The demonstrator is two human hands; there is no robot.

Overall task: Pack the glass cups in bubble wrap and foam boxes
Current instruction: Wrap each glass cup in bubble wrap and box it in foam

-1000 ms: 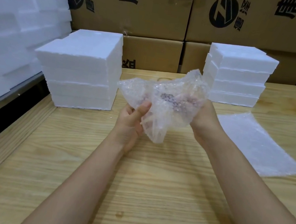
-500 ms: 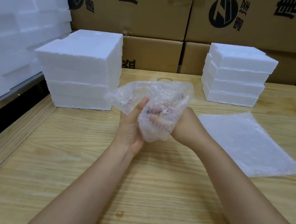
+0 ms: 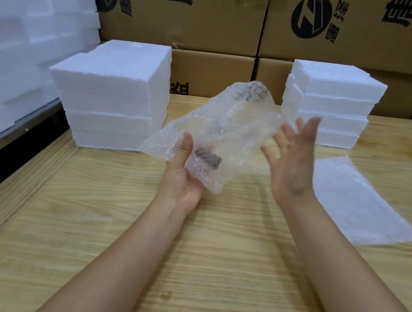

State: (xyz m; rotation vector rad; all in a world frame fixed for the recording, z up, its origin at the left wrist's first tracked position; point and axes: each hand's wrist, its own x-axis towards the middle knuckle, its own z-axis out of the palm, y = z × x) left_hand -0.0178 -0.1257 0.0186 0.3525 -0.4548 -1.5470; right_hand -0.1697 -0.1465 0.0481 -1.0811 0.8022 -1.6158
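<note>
Right hand [image 3: 292,163]: you've released the wrap; fingers now spread
Left hand [image 3: 185,179]: grips bubble-wrap bundle [image 3: 231,122]
Handling: light, slippery, likely fragile; cradle underneath

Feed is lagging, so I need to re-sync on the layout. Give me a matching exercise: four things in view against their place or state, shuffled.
Things
1. bubble wrap bundle
2. flat bubble wrap sheet
3. right hand
4. left foam stack

Place or state
A. lying on the table, right of both arms
B. open, fingers straight
C. pinched and held up by the left hand
D. white, piled in layers

Pairs: 1-C, 2-A, 3-B, 4-D
</note>
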